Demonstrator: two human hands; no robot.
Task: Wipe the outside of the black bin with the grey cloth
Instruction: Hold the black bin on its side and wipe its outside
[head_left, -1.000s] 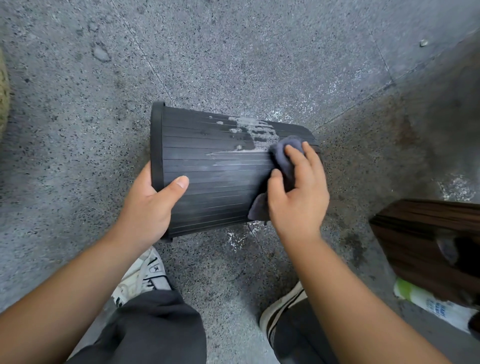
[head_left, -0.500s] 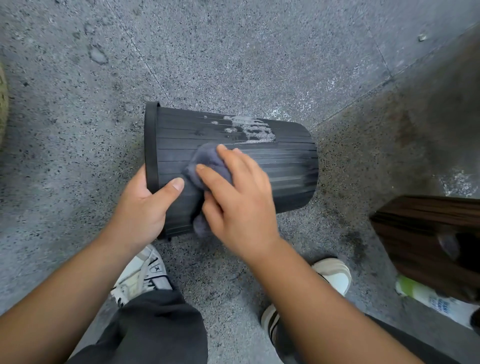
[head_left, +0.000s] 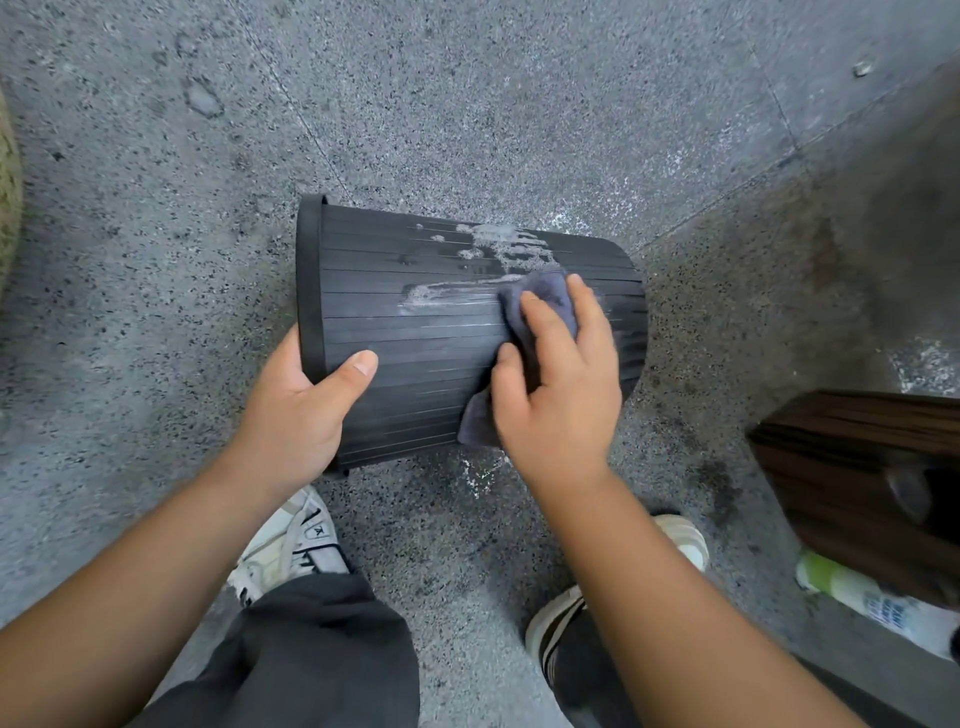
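Observation:
The black ribbed bin (head_left: 415, 343) lies on its side above the floor, its rim to the left and its base to the right. White foamy streaks mark its upper side. My left hand (head_left: 301, 410) grips the rim, thumb lying across the ribs. My right hand (head_left: 558, 379) presses the grey cloth (head_left: 540, 299) against the bin's right half, fingers spread over it, thumb at its near edge. Part of the cloth hangs below my palm.
Speckled grey stone floor (head_left: 467, 104) all around. A dark wooden piece of furniture (head_left: 862, 467) stands at the right, with a white and green bottle (head_left: 872, 597) lying beneath it. My two shoes (head_left: 291, 545) are under the bin.
My right hand has swept the cloth from the bin's left part, near the rim, back to its right half. A fresh foamy streak shows mid-bin. My left hand keeps its hold on the rim.

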